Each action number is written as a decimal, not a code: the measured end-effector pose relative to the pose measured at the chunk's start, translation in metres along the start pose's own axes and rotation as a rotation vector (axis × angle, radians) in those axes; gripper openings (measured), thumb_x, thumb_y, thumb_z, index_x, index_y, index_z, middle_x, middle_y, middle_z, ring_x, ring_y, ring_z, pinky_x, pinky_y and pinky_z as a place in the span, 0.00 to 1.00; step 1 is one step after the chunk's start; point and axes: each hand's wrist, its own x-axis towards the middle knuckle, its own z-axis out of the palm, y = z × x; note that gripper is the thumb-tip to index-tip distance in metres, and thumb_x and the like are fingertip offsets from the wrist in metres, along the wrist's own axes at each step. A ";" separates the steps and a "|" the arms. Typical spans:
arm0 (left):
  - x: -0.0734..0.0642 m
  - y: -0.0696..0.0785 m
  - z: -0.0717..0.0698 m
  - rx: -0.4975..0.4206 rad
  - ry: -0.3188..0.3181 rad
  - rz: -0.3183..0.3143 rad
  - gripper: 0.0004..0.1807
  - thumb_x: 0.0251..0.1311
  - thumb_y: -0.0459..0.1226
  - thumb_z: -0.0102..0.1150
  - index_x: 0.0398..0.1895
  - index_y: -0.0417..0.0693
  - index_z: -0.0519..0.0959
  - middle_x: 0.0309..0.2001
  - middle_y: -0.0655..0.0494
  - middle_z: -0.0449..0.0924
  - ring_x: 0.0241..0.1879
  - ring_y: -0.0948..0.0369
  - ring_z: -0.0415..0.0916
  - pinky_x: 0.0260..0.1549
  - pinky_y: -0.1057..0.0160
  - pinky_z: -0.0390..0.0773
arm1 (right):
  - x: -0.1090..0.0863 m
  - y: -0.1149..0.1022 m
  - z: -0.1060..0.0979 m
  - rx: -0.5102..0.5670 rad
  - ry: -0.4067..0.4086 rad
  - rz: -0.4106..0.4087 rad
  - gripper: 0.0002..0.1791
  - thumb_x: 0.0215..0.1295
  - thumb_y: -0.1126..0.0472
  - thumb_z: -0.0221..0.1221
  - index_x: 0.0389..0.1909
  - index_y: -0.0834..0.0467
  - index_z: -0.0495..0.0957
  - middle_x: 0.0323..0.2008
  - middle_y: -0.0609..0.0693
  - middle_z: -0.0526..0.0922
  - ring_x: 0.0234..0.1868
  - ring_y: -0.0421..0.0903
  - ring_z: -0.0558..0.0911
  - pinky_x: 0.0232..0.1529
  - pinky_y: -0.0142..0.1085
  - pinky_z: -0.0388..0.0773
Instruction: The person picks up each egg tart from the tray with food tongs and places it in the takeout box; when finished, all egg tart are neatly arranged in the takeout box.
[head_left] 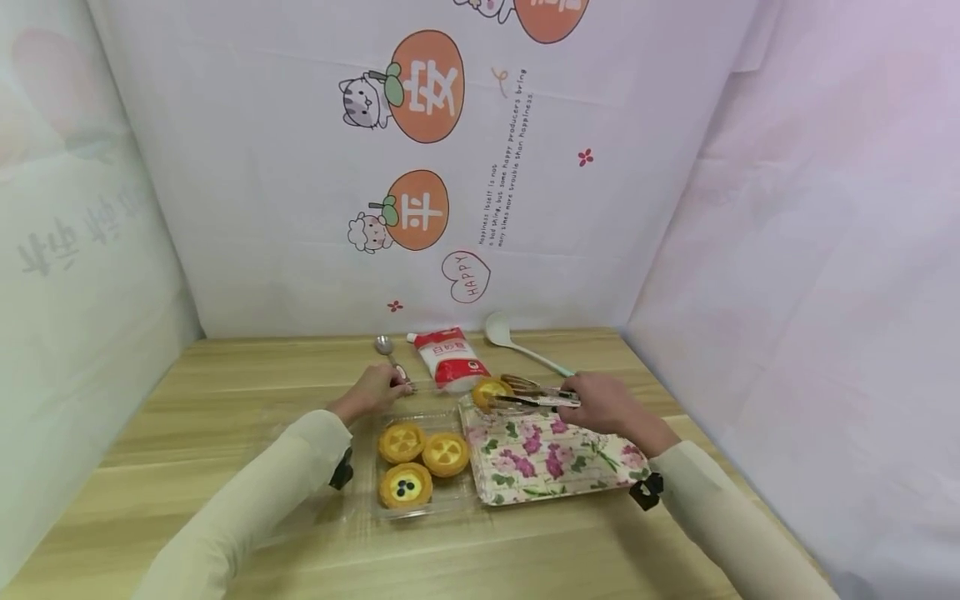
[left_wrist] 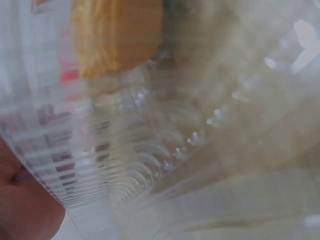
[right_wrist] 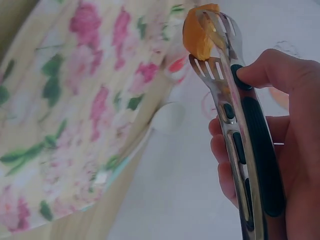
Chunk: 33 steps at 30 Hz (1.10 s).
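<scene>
- Head view: the right hand (head_left: 603,404) is closed firmly round the handles of metal tongs (head_left: 543,401), whose tips point to 9 o'clock and hold a tart (head_left: 491,392) between them.
- That tart is above the 11 o'clock corner of the flowered tray (head_left: 540,467).
- The left hand (head_left: 371,390) is at 11 o'clock of the clear box (head_left: 450,496), its fingers bent; I cannot tell how far closed it is or whether it pinches any plastic. A metal spoon (head_left: 384,344) runs from 12 o'clock down to beside its fingertips.
- Three more tarts (head_left: 446,454) sit in the box, the one at 7 o'clock topped with dark berries.
- On the table (head_left: 187,400), a red-and-white bag (head_left: 450,358) lies at 11 o'clock of the held tart, and a white ladle (head_left: 497,329) at 12.
- Left wrist view: clear ribbed plastic (left_wrist: 135,185) fills most of it, with part of the left hand at 8 o'clock, beside the plastic's edge. A blurred tart shows at 11.
- Right wrist view: the thumb presses one tong arm, the other fingers curl round behind; the tart is between the tips, at 11 o'clock from the hand.
</scene>
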 end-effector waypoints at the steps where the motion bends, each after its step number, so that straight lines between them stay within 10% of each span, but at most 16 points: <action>1: 0.000 0.000 -0.001 0.004 0.002 0.004 0.08 0.61 0.32 0.63 0.26 0.36 0.83 0.25 0.53 0.80 0.25 0.62 0.70 0.29 0.62 0.73 | 0.001 -0.004 -0.005 -0.004 0.010 -0.008 0.19 0.60 0.50 0.62 0.46 0.59 0.82 0.34 0.51 0.83 0.20 0.40 0.70 0.21 0.35 0.66; 12: 0.000 0.000 0.000 0.022 0.008 0.012 0.09 0.61 0.32 0.64 0.24 0.38 0.83 0.24 0.55 0.80 0.25 0.63 0.70 0.29 0.61 0.73 | 0.037 -0.079 -0.026 -0.197 0.002 -0.240 0.09 0.62 0.50 0.63 0.27 0.51 0.81 0.25 0.43 0.74 0.21 0.39 0.69 0.22 0.35 0.64; 33: 0.000 0.001 0.000 0.022 -0.027 -0.053 0.10 0.63 0.33 0.62 0.25 0.38 0.83 0.25 0.55 0.79 0.25 0.62 0.69 0.28 0.63 0.71 | 0.056 -0.106 -0.024 -0.270 -0.100 -0.157 0.12 0.57 0.47 0.66 0.22 0.49 0.79 0.23 0.44 0.77 0.23 0.40 0.72 0.23 0.37 0.68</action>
